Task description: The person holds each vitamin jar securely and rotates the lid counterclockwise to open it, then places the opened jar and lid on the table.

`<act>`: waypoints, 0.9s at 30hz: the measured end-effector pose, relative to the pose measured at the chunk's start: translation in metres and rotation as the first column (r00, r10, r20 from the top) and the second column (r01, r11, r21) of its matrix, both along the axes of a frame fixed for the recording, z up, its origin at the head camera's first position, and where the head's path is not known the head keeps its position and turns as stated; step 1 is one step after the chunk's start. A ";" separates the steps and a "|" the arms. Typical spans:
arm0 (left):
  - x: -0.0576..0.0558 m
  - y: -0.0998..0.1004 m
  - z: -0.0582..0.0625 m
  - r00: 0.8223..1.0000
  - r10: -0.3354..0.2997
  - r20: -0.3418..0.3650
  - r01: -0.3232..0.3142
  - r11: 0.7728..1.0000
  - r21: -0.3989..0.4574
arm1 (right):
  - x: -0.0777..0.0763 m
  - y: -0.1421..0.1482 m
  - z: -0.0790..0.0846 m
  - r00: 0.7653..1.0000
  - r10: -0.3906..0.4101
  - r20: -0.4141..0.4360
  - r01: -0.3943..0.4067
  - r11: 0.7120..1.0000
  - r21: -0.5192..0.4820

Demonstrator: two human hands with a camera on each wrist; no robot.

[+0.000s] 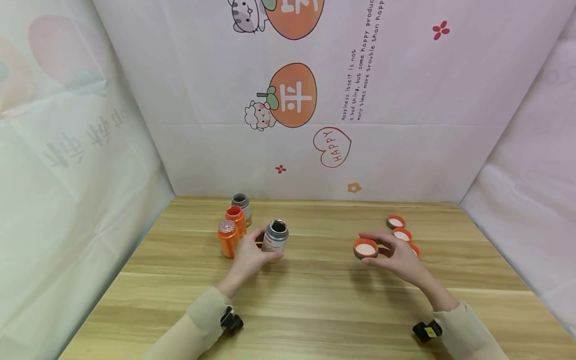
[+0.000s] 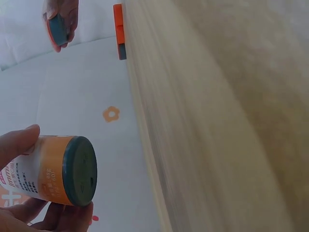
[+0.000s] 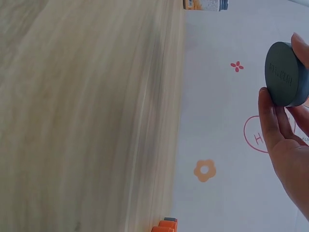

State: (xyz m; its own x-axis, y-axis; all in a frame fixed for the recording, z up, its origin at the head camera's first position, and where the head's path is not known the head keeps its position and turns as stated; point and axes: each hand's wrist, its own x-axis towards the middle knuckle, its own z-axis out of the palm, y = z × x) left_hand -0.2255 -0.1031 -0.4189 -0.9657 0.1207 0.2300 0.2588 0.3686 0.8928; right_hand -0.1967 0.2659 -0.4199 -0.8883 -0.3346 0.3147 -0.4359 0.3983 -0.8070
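My left hand point(image 1: 248, 256) grips a grey bottle point(image 1: 275, 239) with an uncapped, dark mouth facing up. In the left wrist view, this bottle point(image 2: 52, 166) has a white and orange label and a dark base, held above the tabletop. My right hand point(image 1: 402, 257) pinches a round lid point(image 1: 365, 248) by its sides, its orange rim and white inner face turned up. The right wrist view shows the lid's dark grey top point(image 3: 281, 73) with raised lettering, also above the table. Bottle and lid are well apart.
Left of the left hand stand an orange bottle point(image 1: 228, 244) with a silvery top, an open orange bottle point(image 1: 238, 220) and a grey bottle point(image 1: 241, 204). Behind the right hand lie three upturned lids: a back one point(image 1: 396, 222), a middle one point(image 1: 402, 234) and a partly hidden one point(image 1: 415, 249). Printed cloth walls surround the wooden table point(image 1: 315, 310).
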 end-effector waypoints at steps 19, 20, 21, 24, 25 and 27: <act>0.000 -0.019 -0.001 0.999 0.040 0.024 -0.039 0.997 -0.069 | 0.004 0.010 -0.003 0.993 -0.049 -0.110 0.063 0.991 0.121; 0.000 -0.020 -0.002 0.999 0.043 0.026 -0.041 0.996 -0.076 | 0.005 0.011 -0.003 0.991 -0.054 -0.125 0.071 0.988 0.139; 0.000 -0.021 -0.002 0.999 0.045 0.025 -0.043 0.996 -0.081 | 0.005 0.012 -0.003 0.988 -0.060 -0.141 0.082 0.985 0.154; -0.001 -0.023 -0.002 0.998 0.050 0.036 -0.047 0.995 -0.084 | 0.006 0.015 -0.004 0.980 -0.074 -0.186 0.113 0.972 0.207; -0.001 -0.025 -0.002 0.998 0.049 0.037 -0.046 0.996 -0.080 | 0.007 0.016 -0.004 0.978 -0.079 -0.193 0.123 0.966 0.226; -0.001 -0.027 -0.002 0.998 0.051 0.047 -0.048 0.996 -0.069 | 0.005 0.020 -0.007 0.974 -0.084 -0.212 0.137 0.958 0.251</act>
State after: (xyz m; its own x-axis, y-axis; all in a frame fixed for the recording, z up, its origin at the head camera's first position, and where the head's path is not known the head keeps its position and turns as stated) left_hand -0.2269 -0.1300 -0.4212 -0.9807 0.0860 0.1756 0.1955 0.4396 0.8766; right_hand -0.1917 0.2859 -0.4269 -0.8534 -0.3324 0.4014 -0.5169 0.6389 -0.5698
